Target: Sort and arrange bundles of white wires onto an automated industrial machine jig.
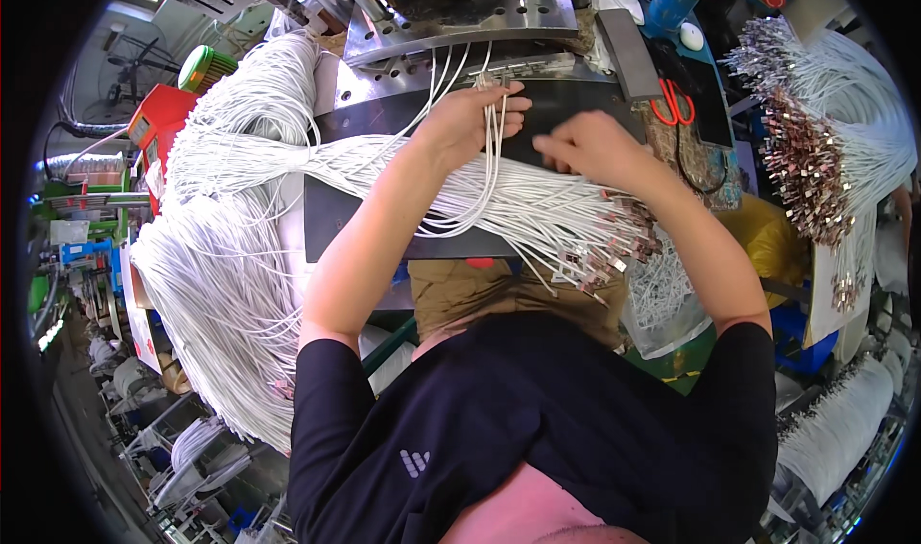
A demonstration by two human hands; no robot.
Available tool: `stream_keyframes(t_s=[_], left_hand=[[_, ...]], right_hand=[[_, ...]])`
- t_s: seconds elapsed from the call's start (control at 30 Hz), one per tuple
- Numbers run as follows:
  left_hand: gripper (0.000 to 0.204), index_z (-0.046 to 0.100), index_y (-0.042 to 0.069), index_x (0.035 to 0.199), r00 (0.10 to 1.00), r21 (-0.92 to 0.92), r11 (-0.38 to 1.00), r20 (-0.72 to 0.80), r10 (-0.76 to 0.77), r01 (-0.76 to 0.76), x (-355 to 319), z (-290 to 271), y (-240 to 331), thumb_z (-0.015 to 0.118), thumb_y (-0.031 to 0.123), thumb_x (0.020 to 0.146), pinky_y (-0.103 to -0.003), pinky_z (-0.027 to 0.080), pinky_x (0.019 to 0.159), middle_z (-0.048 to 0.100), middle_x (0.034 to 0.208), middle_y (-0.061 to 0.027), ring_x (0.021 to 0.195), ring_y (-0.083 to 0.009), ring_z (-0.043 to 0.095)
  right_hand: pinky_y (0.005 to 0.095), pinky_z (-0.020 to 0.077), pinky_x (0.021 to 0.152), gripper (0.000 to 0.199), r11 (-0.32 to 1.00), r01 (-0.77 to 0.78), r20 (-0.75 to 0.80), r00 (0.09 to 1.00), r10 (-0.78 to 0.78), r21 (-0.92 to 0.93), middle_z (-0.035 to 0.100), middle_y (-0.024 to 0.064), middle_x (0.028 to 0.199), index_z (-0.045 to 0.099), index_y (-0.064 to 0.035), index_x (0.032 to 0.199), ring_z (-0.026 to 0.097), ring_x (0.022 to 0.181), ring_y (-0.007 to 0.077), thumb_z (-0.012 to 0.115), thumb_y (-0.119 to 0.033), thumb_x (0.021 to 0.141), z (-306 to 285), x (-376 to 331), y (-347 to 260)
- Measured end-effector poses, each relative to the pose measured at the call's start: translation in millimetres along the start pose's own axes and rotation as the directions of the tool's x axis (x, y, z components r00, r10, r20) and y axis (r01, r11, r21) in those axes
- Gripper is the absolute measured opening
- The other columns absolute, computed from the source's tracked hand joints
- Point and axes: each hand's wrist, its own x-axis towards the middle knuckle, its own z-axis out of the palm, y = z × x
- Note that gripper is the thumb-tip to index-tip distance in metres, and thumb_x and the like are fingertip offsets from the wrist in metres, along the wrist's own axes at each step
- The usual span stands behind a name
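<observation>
Hands work over a dark metal bench plate point(331, 223): left hand point(475, 117) pinches thin white cables point(494, 151) upright, right hand point(590, 146) curls narrowly just beside them, its grip unclear; red-handled scissors point(674, 103) lie near.

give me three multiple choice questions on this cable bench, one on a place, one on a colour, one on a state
1. Where do the scissors lie?
A. right of the right hand
B. in the left hand
C. on the floor

2. What colour are the cables across the bench?
A. black
B. white
C. blue

3. What is the left hand doing?
A. resting flat and empty
B. holding a few cables
C. gripping the scissors

Answers:
1 A: the red-handled scissors lie on the dark mat beyond the right hand.
2 B: the whole bundle is white.
3 B: its fingers close around a few thin cables.
</observation>
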Motion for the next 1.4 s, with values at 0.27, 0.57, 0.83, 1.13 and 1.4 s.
stream_keyframes(t_s=[0.27,0.57,0.83,1.13,1.4], left_hand=[[0.030,0.063,-0.001,0.114,1.000,0.000,1.000,-0.017,0.005,-0.005,16.0,-10.9,-15.3,0.064,0.024,0.098,-0.025,0.054,0.076,0.066,0.089,-0.0053,0.081,-0.0136,0.066],[0.027,0.068,0.004,0.091,0.997,0.323,0.943,0.015,0.076,-0.077,18.0,-2.9,-27.3,0.074,0.030,0.090,-0.024,0.045,0.062,0.060,0.075,0.0008,0.066,-0.0096,0.056],[0.024,0.070,0.003,0.091,0.994,0.355,0.928,0.038,0.105,-0.112,20.5,7.2,-28.6,0.075,0.026,0.089,-0.024,0.044,0.062,0.061,0.074,0.0007,0.065,-0.0092,0.055],[0.025,0.072,0.000,0.099,1.000,0.194,0.981,0.009,0.008,-0.010,19.3,-7.9,-19.8,0.070,0.024,0.093,-0.023,0.043,0.060,0.060,0.075,0.0016,0.064,-0.0086,0.054],[0.026,0.074,0.001,0.097,0.988,0.310,0.948,0.108,-0.114,0.076,22.3,-2.0,-15.7,0.067,0.026,0.095,-0.022,0.041,0.059,0.058,0.072,0.0048,0.062,-0.0065,0.053]], right_hand=[[0.0374,0.0530,0.084,0.045,0.698,0.199,-0.307,0.792,-0.528,-0.687,0.064,0.0150,0.116,0.059,0.0020,0.124,0.065,0.099,0.0276,0.064,-0.022,0.086,15.5,53.1,48.5],[0.0296,0.0488,0.062,0.036,0.542,-0.285,0.185,0.955,0.232,0.790,0.066,0.0094,0.091,0.064,0.0029,0.120,0.060,0.069,0.0152,0.055,-0.019,0.092,4.1,34.3,51.5],[0.0291,0.0479,0.061,0.040,0.653,-0.163,-0.071,0.946,0.316,0.740,0.070,0.0078,0.087,0.067,0.0046,0.114,0.062,0.069,0.0151,0.054,-0.028,0.094,29.5,32.5,44.1],[0.0282,0.0507,0.076,0.039,0.738,-0.039,-0.192,0.955,0.226,0.674,0.072,0.0097,0.088,0.068,0.0000,0.116,0.068,0.082,0.0154,0.063,-0.026,0.088,19.9,27.1,47.5],[0.0283,0.0502,0.074,0.039,0.823,0.002,-0.189,0.974,0.128,0.568,0.073,0.0099,0.089,0.067,0.0041,0.113,0.067,0.081,0.0155,0.066,-0.021,0.084,24.2,26.5,54.3]])
